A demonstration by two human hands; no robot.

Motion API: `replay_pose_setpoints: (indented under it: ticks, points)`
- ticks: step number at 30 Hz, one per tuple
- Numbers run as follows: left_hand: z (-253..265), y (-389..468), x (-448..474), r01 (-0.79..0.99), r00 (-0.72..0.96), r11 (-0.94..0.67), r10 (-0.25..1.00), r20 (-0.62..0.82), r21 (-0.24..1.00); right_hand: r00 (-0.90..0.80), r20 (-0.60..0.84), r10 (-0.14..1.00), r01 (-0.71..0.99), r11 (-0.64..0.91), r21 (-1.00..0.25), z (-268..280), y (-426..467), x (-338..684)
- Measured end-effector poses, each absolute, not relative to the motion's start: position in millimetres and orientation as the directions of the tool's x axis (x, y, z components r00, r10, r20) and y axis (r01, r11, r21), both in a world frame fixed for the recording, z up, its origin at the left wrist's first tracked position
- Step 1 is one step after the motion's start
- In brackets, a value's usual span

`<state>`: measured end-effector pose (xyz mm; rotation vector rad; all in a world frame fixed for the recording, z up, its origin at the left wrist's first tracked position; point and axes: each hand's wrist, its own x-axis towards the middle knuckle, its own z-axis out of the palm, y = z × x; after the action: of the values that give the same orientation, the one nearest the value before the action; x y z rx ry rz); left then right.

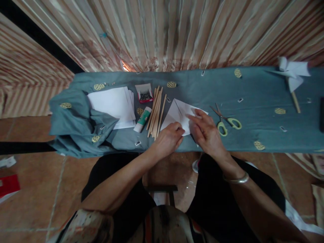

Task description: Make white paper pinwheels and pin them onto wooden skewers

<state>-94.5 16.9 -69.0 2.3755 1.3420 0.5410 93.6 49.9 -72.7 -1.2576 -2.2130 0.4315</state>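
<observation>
A white sheet of paper [174, 116] with crease or cut lines lies in front of me on the cloth-covered table. My left hand [169, 139] is curled closed at its near edge, with the paper corner between thumb and fingers. Over the right part of the sheet, my right hand [207, 133] has its fingers apart, the index finger reaching left across the paper. Green-handled scissors [226, 124] lie just right of that hand, blades partly apart. Left of the sheet is a bundle of thin wooden sticks [155, 113].
A stack of white paper [111, 103] sits at the left, partly under a cloth fold. Nearby are a glue stick [142, 119] and a small open box [144, 93] of dark pieces. A paper pinwheel on a stick [292, 76] lies far right. Curtains [162, 33] hang behind.
</observation>
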Motion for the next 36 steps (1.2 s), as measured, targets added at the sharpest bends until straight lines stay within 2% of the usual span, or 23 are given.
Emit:
replay_pose_setpoints:
  ticks: [3, 6, 10, 18, 22, 26, 32, 36]
  points:
    - [-68.9, 17.6, -94.8, 0.723, 0.486, -0.494, 0.860, 0.152, 0.483, -0.334, 0.326, 0.884, 0.761, 0.457, -0.461, -72.9, 67.2, 103.0]
    - [-67.7, 18.1, -94.9, 0.727, 0.492, -0.499, 0.858, 0.148, 0.472, -0.328, 0.289, 0.899, 0.810, 0.425, -0.403, -75.4, 81.1, 108.4]
    - [-65.1, 18.3, -96.4, 0.724, 0.508, -0.508, 0.850, 0.136, 0.466, -0.325, 0.281, 0.903, 0.811, 0.419, -0.408, -72.1, 88.8, 115.8]
    - [-63.8, 20.3, -100.8, 0.681, 0.521, -0.557, 0.825, 0.222, 0.475, -0.135, 0.113, 0.984, 0.740, 0.176, -0.649, -65.8, 91.0, 143.2]
    - [-64.0, 26.3, -102.6, 0.692, 0.500, -0.574, 0.819, 0.283, 0.437, -0.111, 0.038, 0.993, 0.614, 0.098, -0.783, -68.1, 87.7, 151.5]
    - [-66.7, 38.3, -106.7, 0.746, 0.470, -0.554, 0.831, 0.298, 0.370, -0.118, -0.059, 0.991, 0.555, 0.016, -0.832, -65.8, 75.0, 153.2]
    - [-61.6, 46.2, -111.1, 0.779, 0.436, -0.522, 0.849, 0.299, 0.347, -0.125, -0.133, 0.983, 0.595, -0.033, -0.803, -59.5, 50.6, 144.7]
    - [-55.2, 33.3, -100.6, 0.709, 0.535, -0.617, 0.786, 0.310, 0.341, -0.082, -0.098, 0.992, 0.716, -0.010, -0.698, -54.4, 44.1, 139.3]
